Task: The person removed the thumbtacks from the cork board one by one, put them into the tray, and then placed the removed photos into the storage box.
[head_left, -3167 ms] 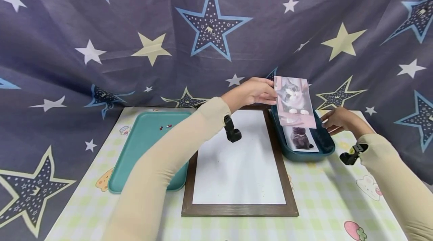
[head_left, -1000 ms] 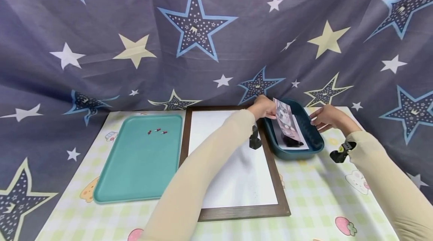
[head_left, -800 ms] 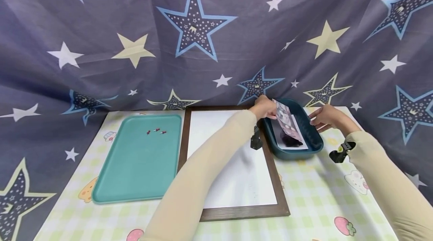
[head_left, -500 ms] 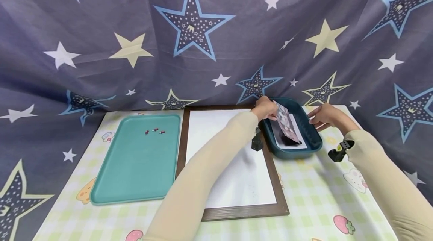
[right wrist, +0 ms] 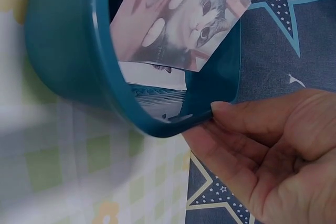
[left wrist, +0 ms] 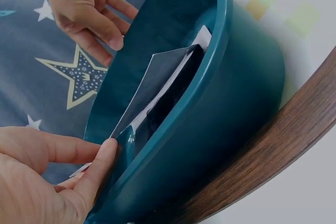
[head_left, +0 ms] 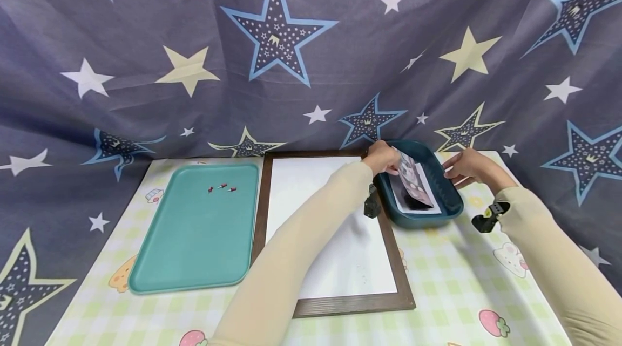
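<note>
My left hand (head_left: 382,158) pinches the edge of a cat photo (head_left: 414,180) between thumb and fingers. That photo slants down inside a dark teal plastic bin (head_left: 421,222) at the back right; its grey-and-white cat on pink shows in the right wrist view. Under it lies a second photo (head_left: 432,189) with a white border and a dark animal, partly covered. On the bin's right side, my right hand (head_left: 468,167) grips the rim, thumb on the inner edge and fingers outside. More picture sheets (right wrist: 160,98) show deeper in the bin.
Left of the bin lies a white board (head_left: 350,265) in a brown wooden frame, partly hidden by my left sleeve. A flat turquoise tray (head_left: 194,243) farther left holds three red push pins (head_left: 222,186). A starry curtain (head_left: 311,54) hangs behind the checked tablecloth (head_left: 452,286).
Three seconds ago my left hand held the cat photo up above the bin, face toward me; it has since lowered it inside. My right hand stays at the rim. The last second shows little movement.
</note>
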### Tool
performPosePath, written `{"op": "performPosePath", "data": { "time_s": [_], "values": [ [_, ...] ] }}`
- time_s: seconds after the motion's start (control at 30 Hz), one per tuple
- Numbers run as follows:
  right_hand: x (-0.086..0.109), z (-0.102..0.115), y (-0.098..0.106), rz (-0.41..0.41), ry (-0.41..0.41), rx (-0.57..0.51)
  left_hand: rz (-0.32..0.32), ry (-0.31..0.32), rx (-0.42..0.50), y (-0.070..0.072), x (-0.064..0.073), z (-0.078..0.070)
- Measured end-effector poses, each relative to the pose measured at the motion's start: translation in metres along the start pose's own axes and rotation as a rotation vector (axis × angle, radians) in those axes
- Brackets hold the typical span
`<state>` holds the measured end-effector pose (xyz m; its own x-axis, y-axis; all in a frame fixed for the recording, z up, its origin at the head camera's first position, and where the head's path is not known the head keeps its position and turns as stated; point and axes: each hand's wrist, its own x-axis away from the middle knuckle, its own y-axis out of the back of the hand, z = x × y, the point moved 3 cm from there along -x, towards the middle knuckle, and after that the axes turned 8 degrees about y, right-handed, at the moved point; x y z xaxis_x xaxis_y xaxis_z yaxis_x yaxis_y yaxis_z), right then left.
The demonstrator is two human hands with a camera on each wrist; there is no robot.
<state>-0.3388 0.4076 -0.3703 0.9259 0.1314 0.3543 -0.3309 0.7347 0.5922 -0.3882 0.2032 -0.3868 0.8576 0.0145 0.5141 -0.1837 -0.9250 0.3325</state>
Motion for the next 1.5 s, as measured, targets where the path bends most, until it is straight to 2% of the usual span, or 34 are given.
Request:
{"op": "performPosePath", "data": {
  "time_s": [0.23, 0.5, 0.67, 0.73, 0.77, 0.87, 1.0, 1.03, 1.07, 1.1, 1.13, 1.2, 1.27, 1.3, 1.37, 1.4, 1.43, 1.5],
  "values": [
    [0.001, 0.0, 0.0, 0.005, 0.006, -0.005, 0.042, -0.006, 0.048, -0.001, 0.0, 0.004],
    [0.001, 0.0, 0.0, 0.009, -0.003, -0.004, 0.085, 0.027, 0.099, -0.002, -0.001, 0.004],
    [0.001, 0.0, 0.0, 0.004, 0.003, -0.006, 0.192, 0.076, 0.201, 0.005, 0.004, 0.004],
    [0.001, 0.001, 0.0, 0.004, 0.006, -0.004, 0.242, 0.105, 0.239, 0.005, -0.001, 0.004],
    [0.001, 0.001, 0.0, 0.004, 0.007, -0.005, 0.266, 0.124, 0.254, 0.003, -0.006, 0.003],
    [0.001, 0.0, 0.0, 0.004, 0.008, -0.006, 0.327, 0.181, 0.276, -0.013, -0.046, 0.004],
    [0.002, 0.001, 0.0, -0.001, 0.005, -0.008, 0.384, 0.28, 0.293, -0.053, -0.126, 0.009],
    [0.002, 0.001, 0.0, -0.003, 0.005, -0.006, 0.393, 0.304, 0.297, -0.06, -0.14, 0.01],
    [0.002, 0.001, 0.0, -0.004, 0.004, -0.005, 0.405, 0.321, 0.298, -0.066, -0.152, 0.011],
    [0.002, 0.001, 0.0, -0.004, 0.003, -0.004, 0.419, 0.339, 0.307, -0.069, -0.157, 0.011],
    [0.002, 0.002, 0.0, -0.004, 0.003, -0.003, 0.435, 0.341, 0.311, -0.069, -0.157, 0.01],
    [0.002, 0.002, -0.001, -0.003, 0.001, -0.006, 0.454, 0.351, 0.338, -0.052, -0.121, 0.006],
    [0.002, 0.002, -0.001, 0.003, 0.003, -0.003, 0.495, 0.344, 0.37, -0.027, -0.073, 0.001],
    [0.003, 0.002, -0.001, 0.003, 0.004, -0.002, 0.502, 0.339, 0.388, -0.013, -0.044, -0.001],
    [0.003, 0.003, -0.001, 0.004, 0.005, 0.003, 0.507, 0.314, 0.408, 0.017, 0.024, -0.007],
    [0.003, 0.003, -0.001, 0.003, 0.005, 0.006, 0.536, 0.315, 0.414, 0.02, 0.024, -0.007],
    [0.003, 0.002, -0.001, 0.004, 0.005, 0.009, 0.543, 0.31, 0.419, 0.024, 0.031, -0.007],
    [0.003, 0.002, -0.001, 0.002, 0.005, 0.01, 0.552, 0.307, 0.425, 0.023, 0.032, -0.006]
  ]
}}
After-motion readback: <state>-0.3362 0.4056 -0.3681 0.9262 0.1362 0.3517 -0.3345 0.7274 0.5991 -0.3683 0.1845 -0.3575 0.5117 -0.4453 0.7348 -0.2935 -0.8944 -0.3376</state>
